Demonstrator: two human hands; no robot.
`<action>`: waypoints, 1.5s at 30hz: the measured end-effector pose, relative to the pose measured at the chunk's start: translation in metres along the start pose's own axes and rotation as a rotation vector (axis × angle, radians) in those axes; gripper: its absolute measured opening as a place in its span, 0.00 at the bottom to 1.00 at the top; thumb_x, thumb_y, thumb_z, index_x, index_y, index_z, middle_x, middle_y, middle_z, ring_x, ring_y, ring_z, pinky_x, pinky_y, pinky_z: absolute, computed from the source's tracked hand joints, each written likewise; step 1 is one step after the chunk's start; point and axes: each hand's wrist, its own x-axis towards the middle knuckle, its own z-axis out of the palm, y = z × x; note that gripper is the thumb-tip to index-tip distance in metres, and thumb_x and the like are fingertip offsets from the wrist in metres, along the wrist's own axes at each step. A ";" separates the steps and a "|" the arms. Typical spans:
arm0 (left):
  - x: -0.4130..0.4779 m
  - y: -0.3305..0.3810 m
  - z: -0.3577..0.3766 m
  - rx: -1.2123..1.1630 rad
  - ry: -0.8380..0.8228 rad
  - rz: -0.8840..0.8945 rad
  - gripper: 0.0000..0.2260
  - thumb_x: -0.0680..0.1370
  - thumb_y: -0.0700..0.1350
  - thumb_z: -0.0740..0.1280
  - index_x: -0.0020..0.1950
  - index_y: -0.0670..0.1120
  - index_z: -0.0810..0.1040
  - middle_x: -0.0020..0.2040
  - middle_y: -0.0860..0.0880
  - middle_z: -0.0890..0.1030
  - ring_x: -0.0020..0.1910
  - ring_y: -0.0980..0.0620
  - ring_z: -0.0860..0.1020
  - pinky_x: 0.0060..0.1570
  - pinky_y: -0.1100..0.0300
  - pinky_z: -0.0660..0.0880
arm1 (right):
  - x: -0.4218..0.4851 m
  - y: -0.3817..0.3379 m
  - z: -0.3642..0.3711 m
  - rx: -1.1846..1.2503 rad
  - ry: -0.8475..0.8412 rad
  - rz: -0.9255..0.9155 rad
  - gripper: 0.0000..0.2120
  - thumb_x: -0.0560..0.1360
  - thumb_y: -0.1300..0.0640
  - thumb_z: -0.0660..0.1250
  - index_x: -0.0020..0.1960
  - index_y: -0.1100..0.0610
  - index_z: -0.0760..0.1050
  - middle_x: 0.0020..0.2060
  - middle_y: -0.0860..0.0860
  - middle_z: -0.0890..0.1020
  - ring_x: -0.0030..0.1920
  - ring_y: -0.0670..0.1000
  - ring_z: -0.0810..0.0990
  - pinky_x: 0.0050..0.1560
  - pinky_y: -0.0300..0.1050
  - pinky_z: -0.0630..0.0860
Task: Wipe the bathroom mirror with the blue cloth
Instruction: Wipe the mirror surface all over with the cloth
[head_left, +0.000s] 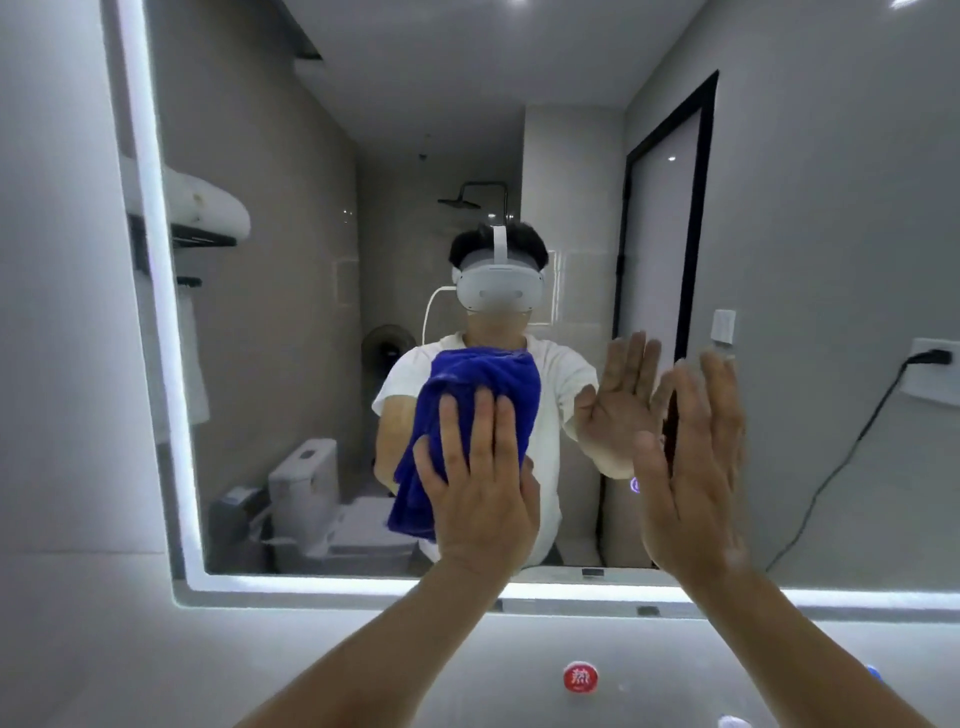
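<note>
Head cam: blue cloth (470, 382) btw flat L hand (483, 493) & mirror (291, 322).

You face a smooth pale grey wall (52, 364). At right, a white rectangular wall socket (930, 387) carries a black plug (931, 357); its thin black cable (844, 457) hangs down. Near: a round red cap (580, 677).

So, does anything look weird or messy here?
Nothing looks broken or spilled. One odd thing: the bare right hand is held flat at the light-edged bathroom mirror, beside the left hand pressing the crumpled blue cloth. It might leave smudges there.
</note>
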 end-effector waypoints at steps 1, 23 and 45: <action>0.000 0.010 0.002 -0.002 -0.006 0.008 0.32 0.77 0.52 0.64 0.78 0.45 0.57 0.76 0.42 0.65 0.76 0.39 0.57 0.72 0.40 0.52 | 0.000 0.006 -0.006 -0.012 0.001 0.010 0.27 0.82 0.47 0.49 0.75 0.63 0.59 0.77 0.59 0.56 0.78 0.57 0.53 0.73 0.66 0.58; 0.032 0.012 -0.001 0.040 -0.031 0.814 0.32 0.79 0.49 0.56 0.81 0.47 0.48 0.81 0.48 0.52 0.79 0.41 0.51 0.74 0.39 0.50 | 0.000 0.043 -0.038 -0.118 0.046 0.006 0.26 0.81 0.51 0.52 0.76 0.62 0.58 0.77 0.57 0.56 0.78 0.56 0.52 0.75 0.60 0.55; 0.120 -0.245 -0.073 0.067 0.171 0.255 0.28 0.77 0.50 0.59 0.77 0.45 0.61 0.77 0.47 0.65 0.78 0.41 0.57 0.72 0.43 0.58 | 0.038 -0.132 0.105 0.059 -0.024 -0.144 0.28 0.80 0.53 0.53 0.77 0.62 0.57 0.78 0.52 0.53 0.79 0.56 0.50 0.75 0.62 0.55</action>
